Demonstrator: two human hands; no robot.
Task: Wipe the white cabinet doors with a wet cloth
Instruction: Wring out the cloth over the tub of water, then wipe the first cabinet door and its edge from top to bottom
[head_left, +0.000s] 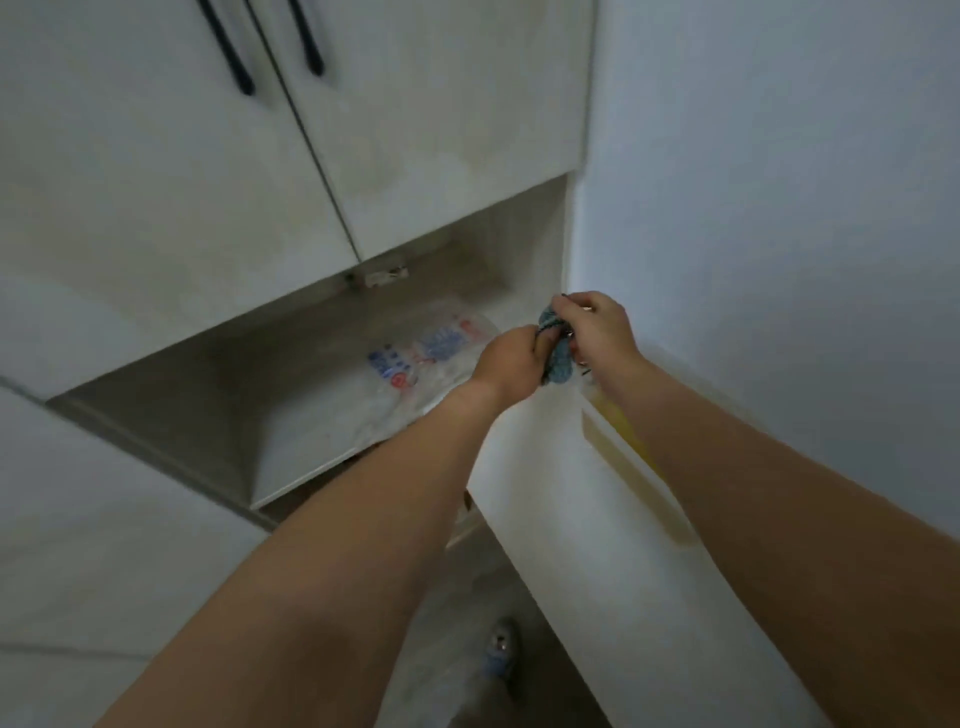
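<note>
A small blue-grey cloth (557, 358) is bunched between both hands at the right end of an open niche. My left hand (511, 358) grips its lower part from the left. My right hand (592, 327) pinches its upper part from the right. Above them hang two white upper cabinet doors, the left door (145, 171) and the right door (441, 119), each with a long black handle (228, 52). An open white lower door (613, 530) juts toward me below my right forearm.
A clear plastic bag with blue and red print (426, 364) lies on the niche shelf (311, 457). A white wall (779, 208) stands at the right. A plastic bottle (498, 649) sits low down near the floor, beside the open door.
</note>
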